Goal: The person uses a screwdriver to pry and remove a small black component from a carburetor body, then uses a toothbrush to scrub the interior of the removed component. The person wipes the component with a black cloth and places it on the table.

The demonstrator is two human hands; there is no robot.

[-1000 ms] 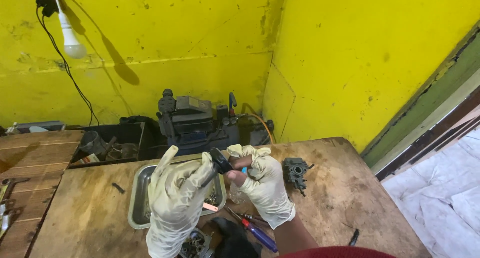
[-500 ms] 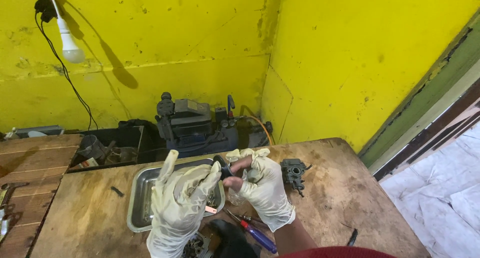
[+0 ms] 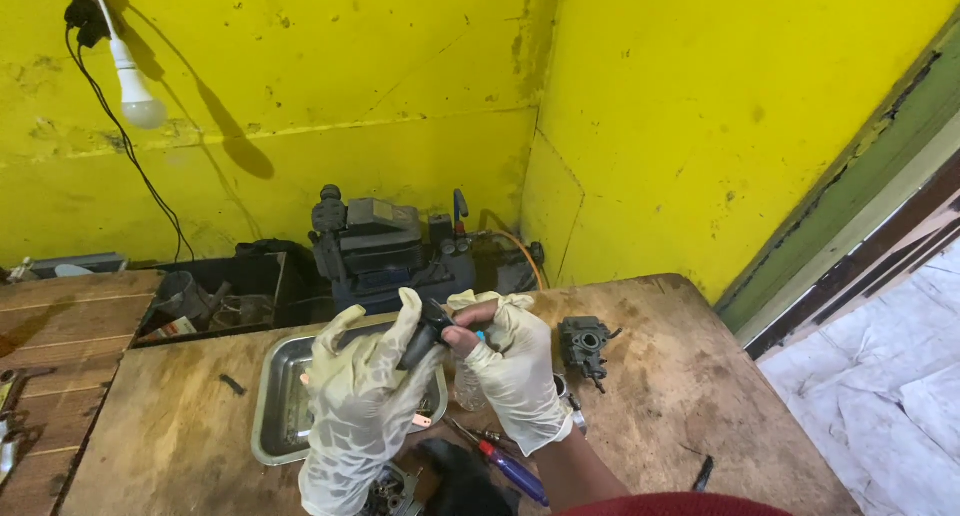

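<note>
A: What's in the hands rn?

B: Both gloved, pale latex. Left hand (image 3: pixel 362 391) and right hand (image 3: pixel 515 371) meet over the near-middle of the wooden bench (image 3: pixel 660 396), both pinching a small dark part (image 3: pixel 425 333) between them. Left's fingers curl round its lower end; right grips the top w/ bare-looking fingertips poking thru a torn glove. Bit of blue shows by the right thumb, can't tell what it is.

A: So neither is spread wide?

B: No, both closed on the part, held up off the bench, just above the far-right corner of the metal tray (image 3: pixel 272 416).

A: Tray where?

B: Near-left of centre on the bench, partly under the left hand. Contents too hidden to call.

A: Other stuff?

B: Carburettor body (image 3: pixel 584 343) on the bench just right of the right hand, not touching. Blue-handled screwdriver (image 3: pixel 510 466) lying near, below the right wrist. Far side vs the yellow wall: dark machine (image 3: pixel 375 246) w/ hoses. Bulb (image 3: pixel 140 106) hangs far left on a black cord.
</note>
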